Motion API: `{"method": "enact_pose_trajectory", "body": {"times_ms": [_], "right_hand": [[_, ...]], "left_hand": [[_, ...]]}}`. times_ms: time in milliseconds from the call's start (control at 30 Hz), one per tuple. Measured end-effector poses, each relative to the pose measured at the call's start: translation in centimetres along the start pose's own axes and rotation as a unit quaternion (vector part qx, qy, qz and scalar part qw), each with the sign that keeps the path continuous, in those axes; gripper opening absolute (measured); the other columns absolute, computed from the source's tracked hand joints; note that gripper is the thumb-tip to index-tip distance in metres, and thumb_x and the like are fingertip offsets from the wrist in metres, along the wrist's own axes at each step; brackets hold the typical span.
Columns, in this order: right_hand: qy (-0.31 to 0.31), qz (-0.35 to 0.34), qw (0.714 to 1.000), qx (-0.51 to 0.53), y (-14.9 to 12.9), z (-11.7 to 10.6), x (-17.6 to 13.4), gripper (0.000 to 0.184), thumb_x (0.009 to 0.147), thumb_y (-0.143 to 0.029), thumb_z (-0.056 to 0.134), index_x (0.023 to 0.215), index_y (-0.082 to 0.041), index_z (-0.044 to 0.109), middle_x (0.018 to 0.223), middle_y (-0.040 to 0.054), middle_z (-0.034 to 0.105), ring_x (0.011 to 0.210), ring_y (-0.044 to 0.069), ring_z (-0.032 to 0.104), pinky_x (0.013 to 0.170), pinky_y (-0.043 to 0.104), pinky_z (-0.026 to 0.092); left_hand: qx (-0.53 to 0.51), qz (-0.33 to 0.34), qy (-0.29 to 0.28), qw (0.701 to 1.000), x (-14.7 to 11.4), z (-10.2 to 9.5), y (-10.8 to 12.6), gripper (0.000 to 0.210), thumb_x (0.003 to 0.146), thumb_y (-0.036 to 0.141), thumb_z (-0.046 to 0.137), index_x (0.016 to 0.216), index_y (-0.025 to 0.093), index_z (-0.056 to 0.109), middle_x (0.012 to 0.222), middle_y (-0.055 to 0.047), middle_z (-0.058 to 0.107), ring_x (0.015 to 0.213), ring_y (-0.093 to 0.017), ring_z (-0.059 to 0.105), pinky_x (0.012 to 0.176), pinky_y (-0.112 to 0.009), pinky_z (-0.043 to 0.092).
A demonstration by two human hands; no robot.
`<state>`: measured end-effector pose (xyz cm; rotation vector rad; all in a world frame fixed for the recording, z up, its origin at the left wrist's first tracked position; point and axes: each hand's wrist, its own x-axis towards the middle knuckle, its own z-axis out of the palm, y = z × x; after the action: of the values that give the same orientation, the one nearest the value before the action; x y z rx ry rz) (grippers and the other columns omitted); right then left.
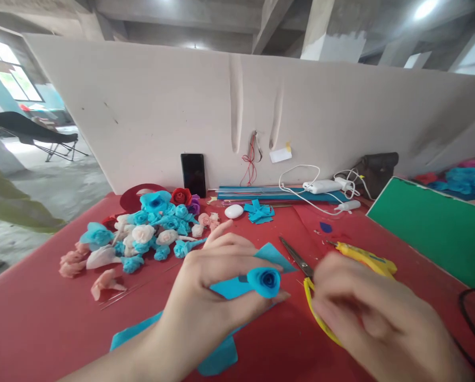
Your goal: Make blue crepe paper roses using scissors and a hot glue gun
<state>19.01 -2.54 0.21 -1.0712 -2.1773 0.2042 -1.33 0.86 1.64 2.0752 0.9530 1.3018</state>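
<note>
Pinched between the thumb and fingers of my left hand [217, 281] is a small blue paper rose [264, 281], its spiral centre facing me. A blue paper sheet [275, 254] shows behind these fingers. More blue paper strips [217, 358] lie beneath my left wrist. My right hand [368, 313] is to the right of the rose, apart from it and blurred. Its fingers are curled in, and whatever they may hold is hidden. Just behind it are scissors [301, 260] with yellow handles, partly covered by the hand.
A heap of blue, white and pink paper flowers [143, 233] lies left on the red table [34, 302]. Right are a yellow glue gun [364, 259] and green board [436, 233]. Along the white partition [173, 106] stand a phone [193, 174] and white power strip [322, 186].
</note>
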Motion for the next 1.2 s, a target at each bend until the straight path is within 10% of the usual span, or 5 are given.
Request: {"method": "enact_pose_trajectory", "body": {"times_ms": [67, 400, 600, 933, 1200], "right_hand": [[0.068, 0.026, 0.995, 0.075, 0.3, 0.8, 1.2, 0.004, 0.09, -0.021, 0.051, 0.086, -0.022, 0.052, 0.083, -0.0025, 0.06, 0.076, 0.009, 0.057, 0.068, 0.017, 0.048], [-0.009, 0.066, 0.987, 0.146, 0.2, 1.8, 1.5, 0.015, 0.091, -0.021, 0.049, 0.08, -0.022, 0.059, 0.072, -0.0027, 0.059, 0.07, 0.01, 0.057, 0.066, 0.018, 0.048], [-0.045, 0.171, 0.964, 0.199, 0.5, 3.3, 1.4, 0.02, 0.093, -0.037, 0.042, 0.093, -0.023, 0.056, 0.083, -0.0012, 0.062, 0.074, 0.011, 0.06, 0.066, 0.02, 0.049], [-0.333, 0.163, 0.922, 0.113, 0.5, 5.5, -0.8, 0.023, 0.071, -0.017, 0.072, 0.086, -0.022, 0.055, 0.103, -0.0029, 0.058, 0.098, 0.019, 0.054, 0.08, 0.028, 0.041], [-0.373, 0.147, 0.909, 0.117, -0.2, 6.5, -0.2, 0.016, 0.085, -0.003, 0.05, 0.077, -0.017, 0.048, 0.088, 0.0002, 0.054, 0.078, 0.013, 0.053, 0.073, 0.026, 0.04]], "left_hand": [[-0.054, -0.036, -0.014, 0.998, -0.1, 0.1, 0.2, 0.004, 0.071, 0.027, 0.076, 0.068, 0.027, 0.074, 0.07, 0.004, 0.074, 0.07, -0.017, 0.064, 0.079, -0.033, 0.049], [-0.252, -0.199, -0.055, 0.945, -0.1, 0.9, 0.3, 0.02, 0.065, 0.021, 0.08, 0.083, 0.029, 0.075, 0.084, 0.005, 0.075, 0.081, -0.016, 0.068, 0.071, -0.022, 0.056], [-0.202, -0.167, 0.006, 0.965, 0.3, 1.1, -0.7, 0.009, 0.071, 0.016, 0.072, 0.076, 0.023, 0.075, 0.077, 0.003, 0.075, 0.071, -0.013, 0.068, 0.065, -0.018, 0.054], [-0.151, -0.234, 0.034, 0.96, 1.5, 0.9, -6.4, 0.02, 0.08, 0.021, 0.059, 0.093, 0.017, 0.072, 0.088, -0.002, 0.072, 0.079, -0.014, 0.061, 0.075, -0.023, 0.049], [-0.167, -0.232, 0.02, 0.958, 1.4, 1.0, -5.7, 0.021, 0.077, 0.015, 0.059, 0.094, 0.017, 0.07, 0.09, -0.002, 0.071, 0.081, -0.013, 0.062, 0.076, -0.024, 0.049]]}}
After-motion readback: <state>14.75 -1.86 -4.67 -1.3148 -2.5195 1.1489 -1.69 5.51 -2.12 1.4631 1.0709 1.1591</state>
